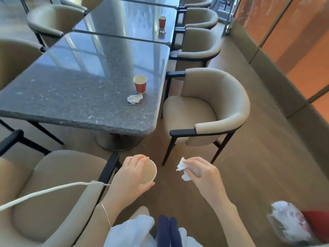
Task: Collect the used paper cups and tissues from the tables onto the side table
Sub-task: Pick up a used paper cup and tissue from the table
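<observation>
From the head view, the left hand (131, 172) grips a paper cup with a cream inside (149, 172), fingers curled over its top rim and the thumb under its lower side, the mouth turned toward the camera. Just beside it the right hand (202, 171) pinches a crumpled white tissue (183, 171) between fingers and thumb. Both are held low over the brown wooden floor (258, 166), in front of the near dark speckled stone worktop (80, 90). On that worktop, near its right edge, a red paper cup with a pale rim (140, 85) stands upright, and a second crumpled white tissue (134, 98) lies just in front of it, close to its base. On the next dark stone worktop (124, 18) farther back, another red paper cup (162, 22) stands upright near the right edge with a small white tissue wad (162, 31) just before it. A beige padded armchair with black arms (210, 107) sits right of the near worktop, and another beige armchair (57, 189) stands at lower left, beside the left forearm.
</observation>
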